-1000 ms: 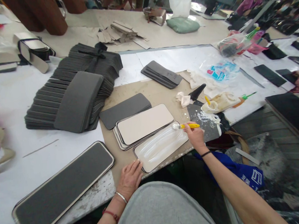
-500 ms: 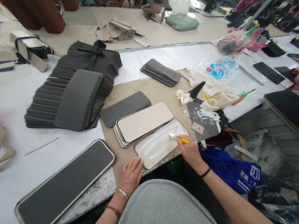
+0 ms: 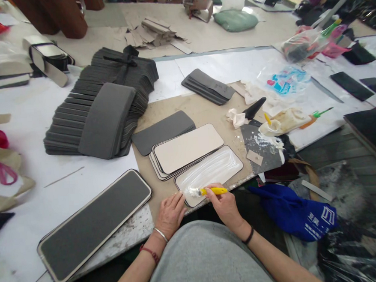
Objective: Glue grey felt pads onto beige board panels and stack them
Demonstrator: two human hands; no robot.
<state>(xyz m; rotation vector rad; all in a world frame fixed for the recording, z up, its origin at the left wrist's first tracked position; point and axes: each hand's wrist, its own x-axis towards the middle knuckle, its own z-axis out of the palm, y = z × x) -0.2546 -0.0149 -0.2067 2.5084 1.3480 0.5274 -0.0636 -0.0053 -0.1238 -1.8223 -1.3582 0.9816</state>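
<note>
A yellow-handled brush [image 3: 216,191] is gripped in my right hand [image 3: 226,207], its white-smeared bristles pressed on the lower left part of a pale rounded panel [image 3: 223,166]. Wet, streaky white paste, likely glue, covers much of that panel. My left hand [image 3: 171,211] lies flat with fingers extended, the fingertips at the panel's lower left corner. Just behind sits a stack of similar pale panels [image 3: 188,148] with dark edges, partly overlapping a dark grey panel [image 3: 164,132].
Left stands a large bundle of grey pieces [image 3: 109,116]; nearer lies a long grey panel [image 3: 97,227] with a pale border. On the right are a paste-smeared dark board [image 3: 261,148] and a messy white bottle [image 3: 281,123]. A blue cloth [image 3: 296,213] hangs below the table edge.
My right hand has swept the brush from the panel's right end to its lower left, near my left hand. White streaks now reach further right. The camera view has shifted slightly.
</note>
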